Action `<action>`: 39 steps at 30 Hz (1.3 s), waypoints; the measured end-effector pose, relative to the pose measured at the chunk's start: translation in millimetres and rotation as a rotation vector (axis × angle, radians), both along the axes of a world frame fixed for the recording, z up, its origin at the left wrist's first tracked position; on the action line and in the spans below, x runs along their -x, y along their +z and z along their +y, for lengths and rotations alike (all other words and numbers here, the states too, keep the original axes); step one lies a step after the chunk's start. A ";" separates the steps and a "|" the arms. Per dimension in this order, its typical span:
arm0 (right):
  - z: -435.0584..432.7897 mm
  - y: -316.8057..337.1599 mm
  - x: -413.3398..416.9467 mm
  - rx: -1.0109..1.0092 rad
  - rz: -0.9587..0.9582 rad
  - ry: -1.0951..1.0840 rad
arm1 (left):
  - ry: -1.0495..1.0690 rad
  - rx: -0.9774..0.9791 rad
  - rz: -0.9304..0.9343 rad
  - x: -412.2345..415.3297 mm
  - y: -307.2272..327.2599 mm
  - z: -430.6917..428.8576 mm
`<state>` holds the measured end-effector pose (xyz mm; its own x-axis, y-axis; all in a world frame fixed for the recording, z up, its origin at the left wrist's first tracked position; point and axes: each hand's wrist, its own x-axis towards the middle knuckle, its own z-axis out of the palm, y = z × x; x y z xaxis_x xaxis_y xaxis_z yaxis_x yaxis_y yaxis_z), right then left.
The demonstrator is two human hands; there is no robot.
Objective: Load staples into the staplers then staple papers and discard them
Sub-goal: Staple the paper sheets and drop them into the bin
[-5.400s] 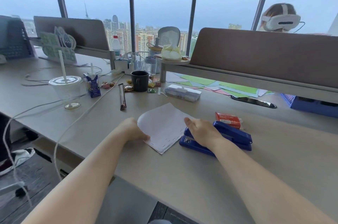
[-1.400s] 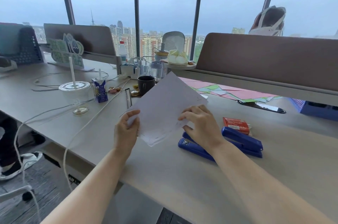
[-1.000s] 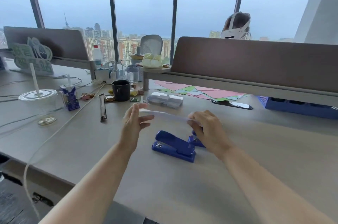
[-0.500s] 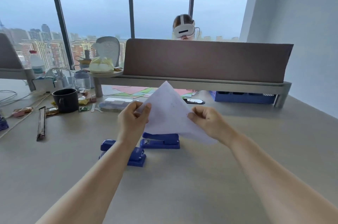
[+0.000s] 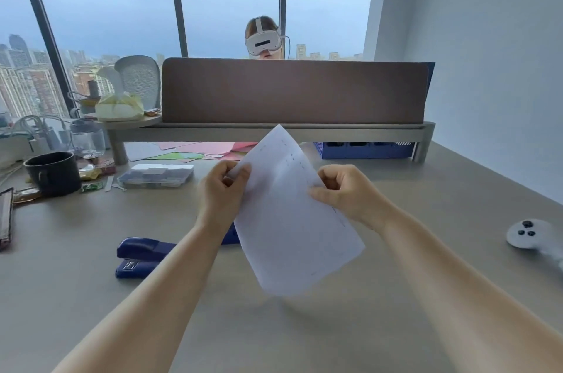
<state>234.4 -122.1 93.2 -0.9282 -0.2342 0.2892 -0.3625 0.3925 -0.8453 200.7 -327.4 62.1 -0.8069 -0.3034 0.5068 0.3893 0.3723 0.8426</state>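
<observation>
I hold a white sheaf of papers (image 5: 289, 214) up above the desk, tilted, with rows of small staple marks along its edges. My left hand (image 5: 221, 193) pinches its upper left edge and my right hand (image 5: 344, 189) pinches its right edge. A blue stapler (image 5: 140, 255) lies on the desk to the lower left, under my left forearm. A second blue stapler (image 5: 229, 237) shows only as a sliver between my left wrist and the papers.
A clear plastic staple case (image 5: 155, 175), a black mug (image 5: 53, 173) and wrappers sit at the left. Coloured sheets (image 5: 201, 149) and a blue tray (image 5: 365, 149) lie under the desk shelf. A white controller (image 5: 528, 234) rests at the right. A person in a headset (image 5: 262, 42) sits behind the divider.
The papers were lifted off the desk beside the staplers and are now held up in both hands. My view has swung right, so the staplers have slid left.
</observation>
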 end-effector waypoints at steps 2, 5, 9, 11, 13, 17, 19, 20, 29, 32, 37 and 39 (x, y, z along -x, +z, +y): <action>5.5 -2.2 0.1 -0.102 0.071 -0.151 | -0.035 0.020 0.037 -1.3 0.2 9.2; 19.8 -10.7 -0.5 -0.185 0.187 -0.332 | -0.027 0.080 0.082 2.0 -4.2 22.2; 45.6 -19.1 -7.8 -0.172 0.319 -0.440 | -0.031 0.062 0.109 5.2 -10.4 40.3; 57.1 -21.7 -12.8 -0.094 0.300 -0.459 | -0.059 0.040 0.048 1.1 -10.4 53.3; 68.3 -25.1 -18.1 -0.007 0.241 -0.467 | -0.188 -0.085 -0.080 -4.5 -7.8 67.5; 91.8 -30.0 -32.5 0.143 0.148 -0.525 | -0.489 -0.189 -0.369 -14.8 -9.6 94.6; 104.6 -31.5 -42.9 0.167 0.131 -0.576 | -0.572 -0.150 -0.388 -19.2 -14.1 108.6; 111.7 -32.5 -48.5 0.163 0.132 -0.607 | -0.593 -0.140 -0.378 -20.8 -16.3 116.4; 195.3 -51.1 -119.2 0.109 -0.087 -0.729 | -0.683 -0.149 -0.382 -51.6 -17.3 211.4; 230.1 -61.5 -155.7 0.161 -0.083 -0.871 | -0.889 -0.043 -0.468 -73.3 -22.0 258.0; 291.5 -85.2 -236.4 0.217 -0.098 -1.103 | -1.181 0.241 -0.494 -124.5 -39.8 349.0; 315.9 -101.2 -274.8 0.226 -0.152 -1.186 | -1.207 0.299 -0.464 -151.7 -50.8 387.4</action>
